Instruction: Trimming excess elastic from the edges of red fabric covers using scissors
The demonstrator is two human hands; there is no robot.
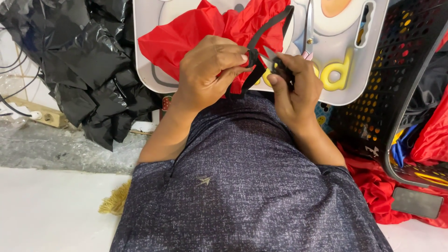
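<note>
A red cloth piece (pixel 186 32) with a black strap (pixel 270 23) lies on a white tray-like board (pixel 373 51) in front of me. My left hand (pixel 210 70) pinches the black strap where it folds, near the cloth's lower edge. Close beside it, my right hand (pixel 294 88) grips a small black tool (pixel 280 65) whose metal tip points at the pinched strap. The tool looks like a small thread cutter, though most of it is hidden in my fist.
Long scissors (pixel 309 28) lie on the board's right part. A black perforated basket (pixel 401 70) with red and blue cloth stands at the right. Crumpled black plastic bags (pixel 88 60) fill the left. More red cloth (pixel 373 186) lies on the floor at the right.
</note>
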